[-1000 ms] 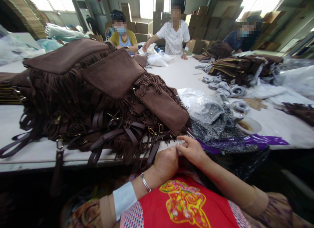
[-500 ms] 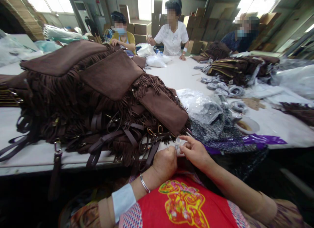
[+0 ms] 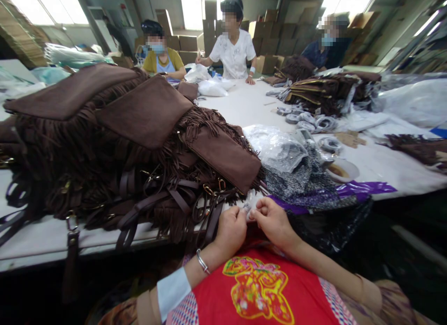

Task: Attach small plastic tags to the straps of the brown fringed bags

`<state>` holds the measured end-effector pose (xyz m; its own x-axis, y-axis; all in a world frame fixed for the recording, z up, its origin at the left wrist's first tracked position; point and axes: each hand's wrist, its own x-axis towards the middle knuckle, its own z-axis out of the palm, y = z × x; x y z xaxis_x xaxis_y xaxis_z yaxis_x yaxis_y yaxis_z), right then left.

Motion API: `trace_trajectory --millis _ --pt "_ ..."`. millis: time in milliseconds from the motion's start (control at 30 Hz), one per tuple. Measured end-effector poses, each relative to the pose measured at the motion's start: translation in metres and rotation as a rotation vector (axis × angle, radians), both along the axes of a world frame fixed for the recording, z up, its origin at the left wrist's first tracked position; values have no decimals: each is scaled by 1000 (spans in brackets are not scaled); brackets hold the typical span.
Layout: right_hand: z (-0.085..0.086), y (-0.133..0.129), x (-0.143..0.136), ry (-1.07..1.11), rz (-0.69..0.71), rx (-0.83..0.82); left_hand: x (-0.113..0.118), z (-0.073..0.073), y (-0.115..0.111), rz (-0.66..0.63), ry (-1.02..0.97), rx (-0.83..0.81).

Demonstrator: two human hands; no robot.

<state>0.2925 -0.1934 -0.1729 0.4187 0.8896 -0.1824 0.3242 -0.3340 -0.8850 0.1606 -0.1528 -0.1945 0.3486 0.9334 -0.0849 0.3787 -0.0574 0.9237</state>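
Observation:
At the table's near edge, my left hand is closed, thumb and fingertips pinching a small piece of clear plastic. My right hand pinches the same plastic from the other side, its fingertips almost meeting the left ones. Whether something lies inside the plastic is too small to tell. Just beyond my hands is a heap of brown fringed bags, with straps and gold-coloured clasps hanging from it. One loose strap with a clasp dangles over the table edge at the left.
Right of the heap lie a crumpled clear plastic bag, speckled grey fabric, a purple plastic strip and a bowl. Grey coiled bundles and more brown bags sit farther back. Several people are beyond the table.
My right index finger, stretched out before, has curled in, and that hand now pinches the plastic. More of the plastic shows above my fingers. The view has shifted a little to the right.

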Motion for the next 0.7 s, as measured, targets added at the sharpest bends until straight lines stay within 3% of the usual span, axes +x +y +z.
trace_trajectory --millis 167,367,467,700 --pt "-8 2 -5 349 -45 -31 3 -6 -6 25 -379 -429" --pt "-7 7 -1 729 59 -120 1 -1 -6 33 -549 -507" --pt "-5 10 4 647 101 -83 -2 3 -4 22 -648 -616" --pt "-2 21 16 182 310 194 -8 13 6 -70 -793 -1056"
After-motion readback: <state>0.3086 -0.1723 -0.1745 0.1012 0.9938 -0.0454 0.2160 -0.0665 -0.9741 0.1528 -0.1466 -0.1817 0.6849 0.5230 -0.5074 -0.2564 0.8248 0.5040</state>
